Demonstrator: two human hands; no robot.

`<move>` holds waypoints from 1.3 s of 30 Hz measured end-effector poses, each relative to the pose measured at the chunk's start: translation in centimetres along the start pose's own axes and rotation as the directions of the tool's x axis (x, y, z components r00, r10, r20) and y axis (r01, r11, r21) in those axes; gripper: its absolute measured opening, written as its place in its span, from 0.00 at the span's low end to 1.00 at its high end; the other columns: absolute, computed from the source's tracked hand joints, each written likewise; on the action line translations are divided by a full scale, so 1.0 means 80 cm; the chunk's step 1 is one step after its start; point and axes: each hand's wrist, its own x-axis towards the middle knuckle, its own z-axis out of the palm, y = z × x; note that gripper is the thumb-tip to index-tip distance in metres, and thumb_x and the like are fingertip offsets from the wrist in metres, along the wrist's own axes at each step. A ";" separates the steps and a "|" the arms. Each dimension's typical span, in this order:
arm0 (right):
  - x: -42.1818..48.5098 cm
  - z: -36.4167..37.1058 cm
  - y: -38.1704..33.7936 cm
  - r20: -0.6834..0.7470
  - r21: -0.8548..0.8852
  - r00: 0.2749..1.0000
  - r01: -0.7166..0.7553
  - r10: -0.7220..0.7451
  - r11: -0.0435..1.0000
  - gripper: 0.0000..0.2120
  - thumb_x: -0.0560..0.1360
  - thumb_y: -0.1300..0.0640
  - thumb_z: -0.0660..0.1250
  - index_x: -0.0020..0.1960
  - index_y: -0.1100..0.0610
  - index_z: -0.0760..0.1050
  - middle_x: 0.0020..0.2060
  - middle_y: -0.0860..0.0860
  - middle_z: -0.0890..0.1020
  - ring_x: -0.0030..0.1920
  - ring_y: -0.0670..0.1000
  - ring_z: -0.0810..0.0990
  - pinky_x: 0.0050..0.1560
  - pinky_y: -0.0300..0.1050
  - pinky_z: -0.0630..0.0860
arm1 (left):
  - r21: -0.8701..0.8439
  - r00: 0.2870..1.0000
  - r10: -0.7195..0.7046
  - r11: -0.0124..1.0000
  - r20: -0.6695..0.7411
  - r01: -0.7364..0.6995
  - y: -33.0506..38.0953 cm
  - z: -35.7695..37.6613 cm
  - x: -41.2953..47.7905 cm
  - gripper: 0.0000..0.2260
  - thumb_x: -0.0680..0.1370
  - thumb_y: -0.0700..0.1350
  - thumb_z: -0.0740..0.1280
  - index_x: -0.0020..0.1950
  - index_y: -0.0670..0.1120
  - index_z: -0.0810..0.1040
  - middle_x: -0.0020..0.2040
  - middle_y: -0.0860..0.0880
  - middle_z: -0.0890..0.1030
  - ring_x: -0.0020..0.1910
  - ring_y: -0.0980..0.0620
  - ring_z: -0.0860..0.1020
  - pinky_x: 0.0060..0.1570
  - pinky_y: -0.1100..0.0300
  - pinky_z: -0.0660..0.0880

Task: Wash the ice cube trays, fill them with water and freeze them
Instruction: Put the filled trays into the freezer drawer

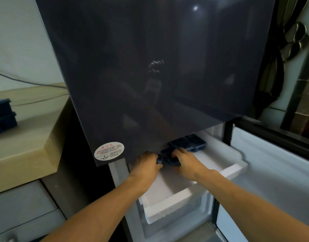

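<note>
Two trays at one drawer.
Near tray is gripped by curled fingers of left hand and right hand; far tray lies behind.

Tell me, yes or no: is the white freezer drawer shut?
No: the white freezer drawer stands pulled out, a dark blue plastic ice cube tray held over it.
</note>
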 end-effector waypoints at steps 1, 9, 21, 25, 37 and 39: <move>-0.001 0.000 0.001 0.009 -0.040 1.000 0.008 -0.008 0.999 0.17 0.77 0.54 0.69 0.64 0.56 0.72 0.65 0.59 0.73 0.59 0.63 0.75 0.54 0.49 0.72 | 0.027 1.000 0.003 1.000 0.028 -0.004 0.002 -0.003 -0.001 0.12 0.80 0.50 0.69 0.60 0.46 0.81 0.58 0.46 0.83 0.59 0.45 0.80 0.55 0.55 0.76; -0.016 -0.010 -0.005 -0.007 -0.288 1.000 0.023 -0.026 0.958 0.22 0.80 0.49 0.66 0.73 0.49 0.73 0.65 0.56 0.70 0.65 0.61 0.68 0.62 0.50 0.70 | 0.280 0.969 -0.018 0.959 0.246 -0.053 0.016 -0.003 -0.018 0.09 0.79 0.41 0.68 0.59 0.44 0.79 0.57 0.42 0.81 0.55 0.41 0.81 0.49 0.51 0.77; -0.022 -0.017 0.010 0.028 -0.146 0.996 0.083 -0.079 0.986 0.17 0.80 0.59 0.65 0.68 0.56 0.76 0.67 0.55 0.76 0.66 0.59 0.72 0.65 0.48 0.70 | 0.260 0.908 -0.082 0.965 0.411 -0.031 0.050 0.007 -0.002 0.21 0.84 0.41 0.59 0.76 0.39 0.64 0.73 0.38 0.65 0.66 0.37 0.73 0.59 0.49 0.72; -0.025 -0.020 0.014 0.027 -0.103 0.997 0.075 -0.072 0.992 0.17 0.80 0.60 0.65 0.68 0.56 0.76 0.68 0.56 0.77 0.67 0.58 0.73 0.64 0.46 0.69 | 0.309 0.921 -0.094 0.950 0.379 -0.031 0.029 0.006 0.010 0.27 0.84 0.40 0.57 0.81 0.39 0.52 0.79 0.37 0.57 0.73 0.37 0.67 0.69 0.48 0.69; -0.015 -0.018 0.004 0.071 -0.014 0.994 0.086 -0.085 0.996 0.19 0.79 0.60 0.65 0.70 0.56 0.76 0.67 0.58 0.77 0.61 0.61 0.78 0.58 0.48 0.75 | 0.264 0.954 -0.018 0.962 0.300 -0.065 0.023 0.026 0.007 0.24 0.83 0.44 0.60 0.78 0.44 0.60 0.73 0.44 0.68 0.70 0.42 0.68 0.66 0.48 0.69; -0.005 -0.014 0.002 0.087 0.015 0.993 0.074 -0.075 0.997 0.20 0.79 0.60 0.66 0.70 0.55 0.75 0.67 0.58 0.78 0.61 0.61 0.78 0.54 0.44 0.72 | 0.234 0.950 -0.002 0.969 0.313 -0.075 0.019 0.023 0.013 0.22 0.83 0.43 0.60 0.77 0.44 0.62 0.72 0.44 0.69 0.69 0.42 0.70 0.67 0.49 0.69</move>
